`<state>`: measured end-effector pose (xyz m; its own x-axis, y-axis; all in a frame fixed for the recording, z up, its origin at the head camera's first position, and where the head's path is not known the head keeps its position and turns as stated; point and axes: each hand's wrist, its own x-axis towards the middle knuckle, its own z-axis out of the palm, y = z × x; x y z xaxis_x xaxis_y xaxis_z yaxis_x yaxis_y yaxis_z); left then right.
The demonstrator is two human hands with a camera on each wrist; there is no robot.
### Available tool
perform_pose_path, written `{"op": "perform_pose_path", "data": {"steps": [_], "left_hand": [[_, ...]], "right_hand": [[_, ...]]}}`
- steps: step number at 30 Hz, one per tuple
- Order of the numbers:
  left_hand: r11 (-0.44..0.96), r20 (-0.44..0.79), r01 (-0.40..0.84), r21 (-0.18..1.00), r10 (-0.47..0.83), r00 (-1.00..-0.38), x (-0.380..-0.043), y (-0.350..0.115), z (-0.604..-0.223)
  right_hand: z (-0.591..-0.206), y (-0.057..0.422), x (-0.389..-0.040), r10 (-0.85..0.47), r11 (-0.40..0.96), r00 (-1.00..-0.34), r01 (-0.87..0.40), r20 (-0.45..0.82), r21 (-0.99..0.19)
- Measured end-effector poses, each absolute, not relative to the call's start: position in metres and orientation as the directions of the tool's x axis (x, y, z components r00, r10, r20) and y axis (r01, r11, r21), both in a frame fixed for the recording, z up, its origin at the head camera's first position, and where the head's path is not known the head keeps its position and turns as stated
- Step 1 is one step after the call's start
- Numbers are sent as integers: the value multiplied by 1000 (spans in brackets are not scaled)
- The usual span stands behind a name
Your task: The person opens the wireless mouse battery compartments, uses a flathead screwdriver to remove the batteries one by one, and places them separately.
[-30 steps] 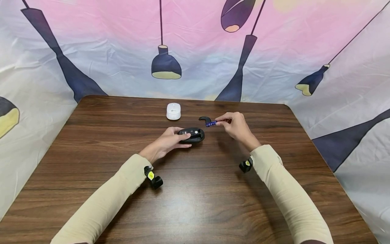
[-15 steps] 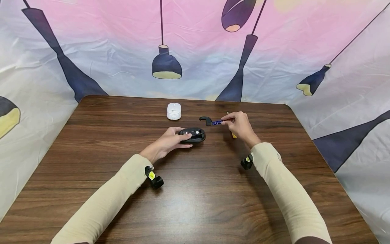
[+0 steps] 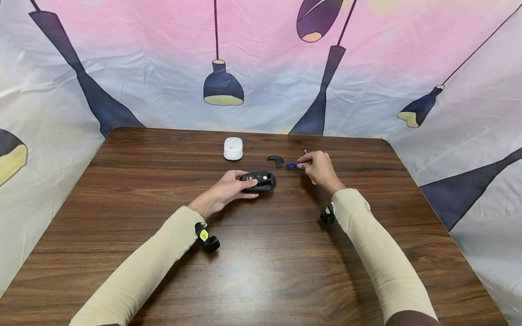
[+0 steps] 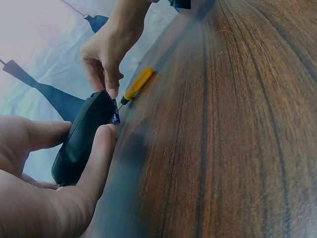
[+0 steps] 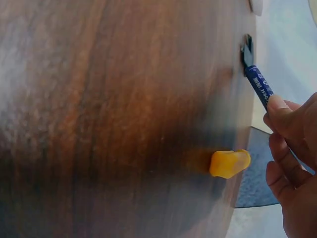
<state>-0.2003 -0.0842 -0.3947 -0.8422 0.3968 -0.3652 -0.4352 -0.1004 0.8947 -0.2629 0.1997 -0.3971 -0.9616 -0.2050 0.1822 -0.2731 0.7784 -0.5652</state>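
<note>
My left hand (image 3: 222, 190) grips a black computer mouse (image 3: 267, 181), underside up, its battery slot exposed and the thumb lying across it. The left wrist view shows the mouse (image 4: 84, 136) edge-on between thumb and fingers. To the right, my right hand (image 3: 320, 168) pinches one end of a blue battery (image 3: 292, 165) with thumb and fingertips, close over the table. Printed lettering shows on the battery (image 5: 259, 83) in the right wrist view. Just left of it lies the mouse's black curved cover (image 3: 279, 161).
A white mouse (image 3: 233, 148) stands farther back on the brown wooden table (image 3: 253, 253). A yellow-handled screwdriver (image 4: 138, 83) lies beside and partly beneath my right hand. A printed cloth (image 3: 163, 90) hangs right behind the table's back edge.
My right hand has carried the battery rightward, from overlapping the black cover to just beside it. The screwdriver has come into view by that hand. The left hand and mouse are nearly still.
</note>
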Motion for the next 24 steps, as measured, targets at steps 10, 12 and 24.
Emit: {"op": "perform_pose_path", "data": {"steps": [10,12,24], "left_hand": [[-86,-366,-431,898,395,-843,-201,-85,-394],[-82,-360,-424,902,400,-843,-201,-85,-394],[-73,-358,-419,905,400,-844,-201,-86,-394]], "right_hand": [[-402,202,-270,-184,826,-973,-228,136,-515],[-403,202,-271,-183,833,-974,-225,131,-506],[-410,206,-279,-188,873,-974,-223,123,-433]]}}
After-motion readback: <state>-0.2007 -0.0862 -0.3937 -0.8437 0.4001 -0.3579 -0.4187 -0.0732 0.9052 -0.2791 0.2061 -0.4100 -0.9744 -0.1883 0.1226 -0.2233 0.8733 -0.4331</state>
